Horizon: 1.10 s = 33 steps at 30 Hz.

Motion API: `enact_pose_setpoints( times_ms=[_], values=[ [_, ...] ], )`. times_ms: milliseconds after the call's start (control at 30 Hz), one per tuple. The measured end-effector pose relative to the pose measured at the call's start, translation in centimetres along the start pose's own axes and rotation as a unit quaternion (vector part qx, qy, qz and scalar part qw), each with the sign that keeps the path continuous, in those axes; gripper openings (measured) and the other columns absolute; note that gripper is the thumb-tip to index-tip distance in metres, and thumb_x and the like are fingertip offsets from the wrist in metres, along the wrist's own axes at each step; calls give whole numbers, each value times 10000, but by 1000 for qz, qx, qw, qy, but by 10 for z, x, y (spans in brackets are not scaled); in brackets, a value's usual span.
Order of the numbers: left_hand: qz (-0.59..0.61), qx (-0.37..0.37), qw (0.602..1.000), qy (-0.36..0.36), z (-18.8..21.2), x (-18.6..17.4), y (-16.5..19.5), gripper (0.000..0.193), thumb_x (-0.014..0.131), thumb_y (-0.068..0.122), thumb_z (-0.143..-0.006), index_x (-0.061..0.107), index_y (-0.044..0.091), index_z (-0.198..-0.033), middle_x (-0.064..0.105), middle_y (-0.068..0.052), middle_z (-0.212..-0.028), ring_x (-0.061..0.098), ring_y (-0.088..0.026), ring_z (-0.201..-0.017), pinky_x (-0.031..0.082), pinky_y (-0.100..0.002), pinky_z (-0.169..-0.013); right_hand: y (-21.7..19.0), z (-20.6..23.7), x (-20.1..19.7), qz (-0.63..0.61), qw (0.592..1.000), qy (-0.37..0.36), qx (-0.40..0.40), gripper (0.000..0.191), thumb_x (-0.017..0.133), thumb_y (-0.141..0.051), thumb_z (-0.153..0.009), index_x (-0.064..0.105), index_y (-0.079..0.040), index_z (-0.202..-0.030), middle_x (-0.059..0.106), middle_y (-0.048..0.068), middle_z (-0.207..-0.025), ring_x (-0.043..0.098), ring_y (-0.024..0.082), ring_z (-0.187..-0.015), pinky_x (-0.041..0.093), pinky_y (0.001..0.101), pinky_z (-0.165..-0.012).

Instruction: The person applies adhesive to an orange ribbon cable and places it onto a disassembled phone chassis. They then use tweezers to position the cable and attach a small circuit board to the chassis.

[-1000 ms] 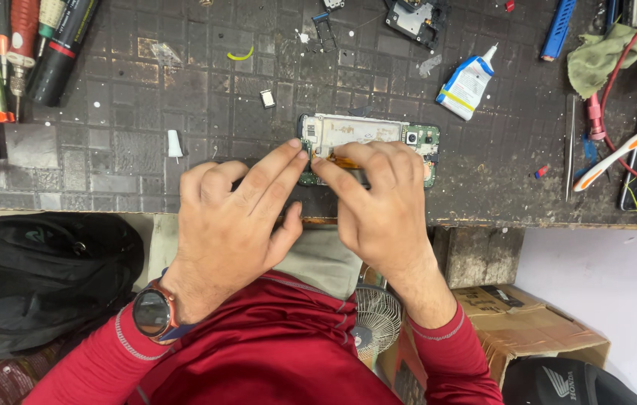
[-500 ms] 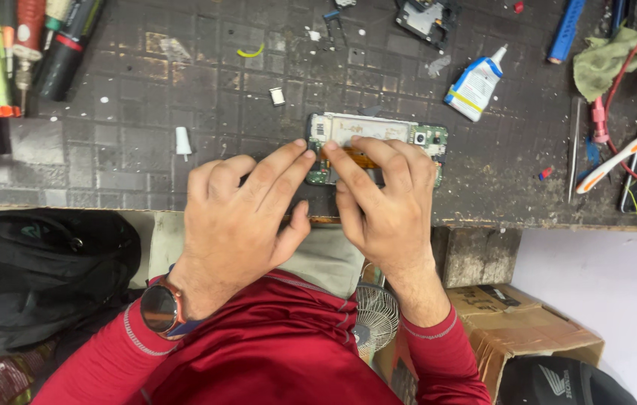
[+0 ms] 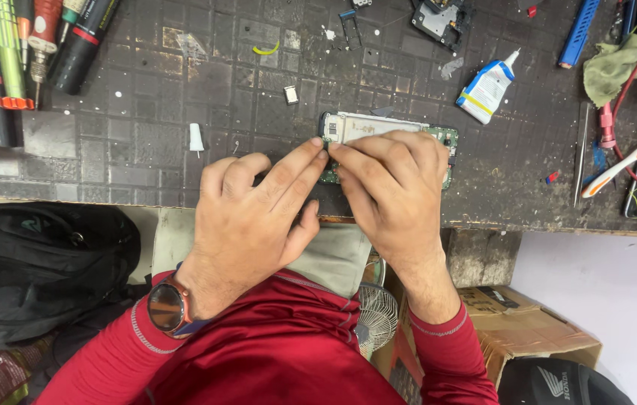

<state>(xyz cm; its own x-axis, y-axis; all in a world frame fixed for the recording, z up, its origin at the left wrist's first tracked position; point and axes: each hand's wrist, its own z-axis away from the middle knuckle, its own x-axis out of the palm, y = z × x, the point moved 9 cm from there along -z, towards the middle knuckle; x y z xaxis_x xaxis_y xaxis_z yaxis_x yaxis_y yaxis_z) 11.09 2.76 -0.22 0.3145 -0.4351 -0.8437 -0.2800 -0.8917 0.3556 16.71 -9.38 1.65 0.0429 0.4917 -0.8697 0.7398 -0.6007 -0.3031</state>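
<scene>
An opened phone (image 3: pixel 367 126) with a silver shield and green circuit board lies on the dark work mat (image 3: pixel 153 112) near the bench's front edge. My left hand (image 3: pixel 255 214) reaches in from the left, its fingertips pressing on the phone's left end. My right hand (image 3: pixel 393 187) covers most of the phone from above, fingers curled over the board and meeting the left fingertips. Both sleeves are red, and a watch sits on my left wrist. What lies under my fingers is hidden.
Screwdrivers and pens (image 3: pixel 26 52) lie at the back left. A small white cap (image 3: pixel 196 139), a glue bottle (image 3: pixel 487 86), tweezers (image 3: pixel 581 154), a green cloth (image 3: pixel 618 64) and cables surround the phone. A black bag (image 3: pixel 33 262) and a cardboard box (image 3: pixel 528 330) sit below the bench.
Both hands stay on the phone; the fingertips have crept slightly toward its left end. The view has shifted a little.
</scene>
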Motion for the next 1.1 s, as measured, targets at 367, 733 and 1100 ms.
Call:
enact_pose_setpoints(
  times_ms=[367, 733, 1100],
  values=[
    [-20, 3, 1000, -12, 0, 2, 1, 503, 713, 299, -924, 663, 120, -1391, 583, 33, -1458, 512, -208, -1086, 406, -399, -998, 12, -10, 4, -42, 999, -28, 13, 231, 812, -82, -913, 735, -144, -1121, 661, -7, -1079, 580, 247, -1054, 439, 393, -939],
    [-43, 10, 999, -14, -1, 2, 2, 477, 712, 277, -924, 665, 161, -1384, 576, 48, -1470, 507, -211, -1092, 404, -400, -1000, 11, -11, 4, -40, 999, -25, 17, 215, 807, -85, -931, 727, -131, -1125, 639, 1, -1070, 570, 253, -1048, 438, 403, -940],
    [-37, 56, 996, -64, -5, 4, 5, 426, 679, 296, -957, 649, 118, -1343, 545, 7, -1506, 516, -241, -1312, 394, -436, -1004, 21, -10, 2, -114, 991, -11, 66, 193, 821, -49, -938, 702, -90, -1084, 650, 34, -1065, 589, 254, -1026, 481, 380, -914]
  ],
)
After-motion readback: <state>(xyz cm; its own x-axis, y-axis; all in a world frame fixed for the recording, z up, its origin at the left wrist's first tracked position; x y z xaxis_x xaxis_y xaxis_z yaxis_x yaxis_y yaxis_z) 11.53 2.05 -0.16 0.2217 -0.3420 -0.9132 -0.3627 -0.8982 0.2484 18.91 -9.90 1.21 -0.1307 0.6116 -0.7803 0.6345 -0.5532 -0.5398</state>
